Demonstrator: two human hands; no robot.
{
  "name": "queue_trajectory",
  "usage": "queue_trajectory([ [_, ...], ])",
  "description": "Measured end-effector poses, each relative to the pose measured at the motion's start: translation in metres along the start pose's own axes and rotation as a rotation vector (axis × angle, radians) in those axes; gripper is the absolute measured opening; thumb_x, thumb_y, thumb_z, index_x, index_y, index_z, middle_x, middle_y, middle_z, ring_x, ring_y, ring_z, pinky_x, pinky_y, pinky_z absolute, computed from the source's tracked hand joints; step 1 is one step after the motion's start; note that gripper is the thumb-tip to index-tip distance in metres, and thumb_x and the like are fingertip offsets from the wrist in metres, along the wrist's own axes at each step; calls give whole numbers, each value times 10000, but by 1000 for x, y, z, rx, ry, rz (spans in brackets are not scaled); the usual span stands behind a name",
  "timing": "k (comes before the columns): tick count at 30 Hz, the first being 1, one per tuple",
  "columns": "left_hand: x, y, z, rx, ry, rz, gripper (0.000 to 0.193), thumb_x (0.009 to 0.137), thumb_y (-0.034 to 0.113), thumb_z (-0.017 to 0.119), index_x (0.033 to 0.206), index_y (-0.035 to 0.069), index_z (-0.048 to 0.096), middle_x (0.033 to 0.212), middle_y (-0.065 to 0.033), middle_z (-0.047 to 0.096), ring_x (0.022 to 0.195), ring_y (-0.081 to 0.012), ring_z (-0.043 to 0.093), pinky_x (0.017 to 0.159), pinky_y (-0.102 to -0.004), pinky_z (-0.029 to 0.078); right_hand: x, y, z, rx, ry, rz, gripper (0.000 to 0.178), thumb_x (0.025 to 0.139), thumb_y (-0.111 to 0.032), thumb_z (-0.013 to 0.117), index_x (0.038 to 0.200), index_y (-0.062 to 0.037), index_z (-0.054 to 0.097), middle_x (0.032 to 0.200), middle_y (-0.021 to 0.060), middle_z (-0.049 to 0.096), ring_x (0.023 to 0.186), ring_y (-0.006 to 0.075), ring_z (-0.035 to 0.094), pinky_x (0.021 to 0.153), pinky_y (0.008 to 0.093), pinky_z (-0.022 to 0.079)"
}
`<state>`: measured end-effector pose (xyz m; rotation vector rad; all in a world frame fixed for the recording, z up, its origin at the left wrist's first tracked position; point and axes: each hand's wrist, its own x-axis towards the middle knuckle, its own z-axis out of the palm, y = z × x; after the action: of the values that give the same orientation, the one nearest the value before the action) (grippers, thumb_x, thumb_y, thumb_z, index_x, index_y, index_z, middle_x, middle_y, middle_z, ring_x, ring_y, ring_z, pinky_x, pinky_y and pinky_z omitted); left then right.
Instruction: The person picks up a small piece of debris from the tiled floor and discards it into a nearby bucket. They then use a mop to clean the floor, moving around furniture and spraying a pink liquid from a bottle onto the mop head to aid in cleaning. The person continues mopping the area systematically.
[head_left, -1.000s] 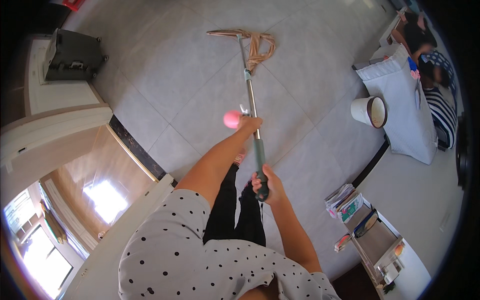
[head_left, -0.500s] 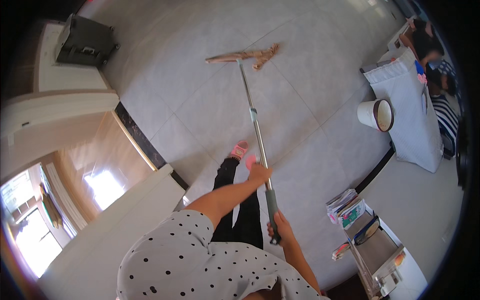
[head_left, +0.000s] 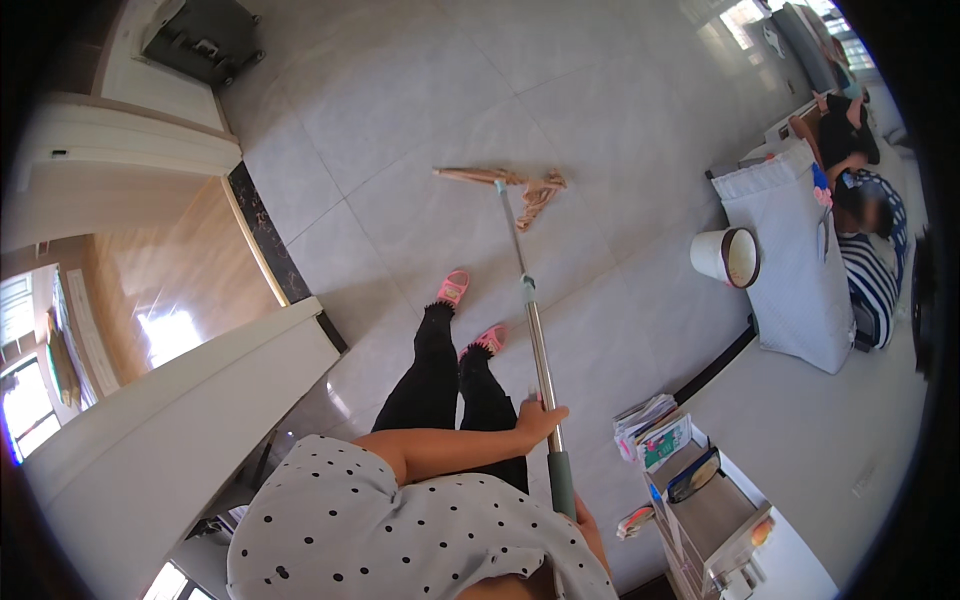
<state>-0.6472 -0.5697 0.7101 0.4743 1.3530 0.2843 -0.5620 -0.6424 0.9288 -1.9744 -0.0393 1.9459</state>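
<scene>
My left hand (head_left: pixel 541 421) is closed round the metal pole of a long-handled mop (head_left: pixel 541 350). Lower down, my right hand (head_left: pixel 588 526), partly hidden by my top, is wrapped round the green grip at the handle's end. The pole slants away from me to the mop's head, where a brown cloth (head_left: pixel 540 195) lies bunched at the right and stretched thin at the left. That cloth rests on the grey tiled floor (head_left: pixel 420 215), beyond my feet in pink sandals (head_left: pixel 453 288).
A white and brown bin (head_left: pixel 722 257) stands at the right beside a white-covered piece of furniture (head_left: pixel 790 265); a person (head_left: pixel 865 220) is behind it. Near right is an open shelf unit (head_left: pixel 735 510) with magazines (head_left: pixel 655 430). A dark suitcase (head_left: pixel 205 40) stands far left, by a wall.
The mop's head has been drawn back over the tiles toward me. Both hands have come nearer my body with the handle, and my feet have shifted.
</scene>
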Motion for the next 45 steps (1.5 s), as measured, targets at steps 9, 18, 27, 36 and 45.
queue_trajectory([
  [9, 100, 125, -132, 307, 139, 498, 270, 839, 230, 454, 696, 50, 597, 720, -39, 536, 815, -140, 489, 761, -296, 376, 152, -171, 83, 305, -247, -213, 192, 848, -94, 473, 1034, -78, 426, 553, 21, 417, 403, 75, 342, 360, 216, 274],
  [18, 114, 211, -289, 12, 503, 329, 244, 765, 226, 525, 678, 13, 608, 691, -17, 523, 647, -95, 461, 606, -250, 378, 306, -372, 195, 455, -313, -190, 152, 837, -128, 506, 906, -37, 405, 744, 88, 491, 515, 117, 466, 426, 235, 396],
  [27, 103, 177, -352, -109, 520, 5, 205, 754, 237, 537, 729, 50, 617, 654, -15, 516, 612, -82, 463, 521, -228, 354, 375, -400, 226, -470, 35, -315, 269, 857, -238, 447, 952, 11, 413, 670, 106, 520, 440, 178, 507, 414, 333, 426],
  [36, 91, 135, -316, -106, 296, -59, 204, 785, 245, 539, 788, 54, 613, 744, -10, 550, 656, -83, 483, 581, -237, 390, 364, -207, 78, -756, 218, -235, 344, 837, -297, 497, 876, 35, 415, 514, 93, 499, 362, 199, 510, 344, 350, 415],
  [45, 66, 73, -236, 92, 228, 138, 245, 776, 245, 535, 812, 24, 635, 764, -27, 596, 698, -112, 514, 634, -249, 404, 167, 88, -63, -789, 260, 106, 386, 816, -358, 542, 895, -1, 418, 607, 113, 538, 464, 205, 549, 428, 342, 450],
])
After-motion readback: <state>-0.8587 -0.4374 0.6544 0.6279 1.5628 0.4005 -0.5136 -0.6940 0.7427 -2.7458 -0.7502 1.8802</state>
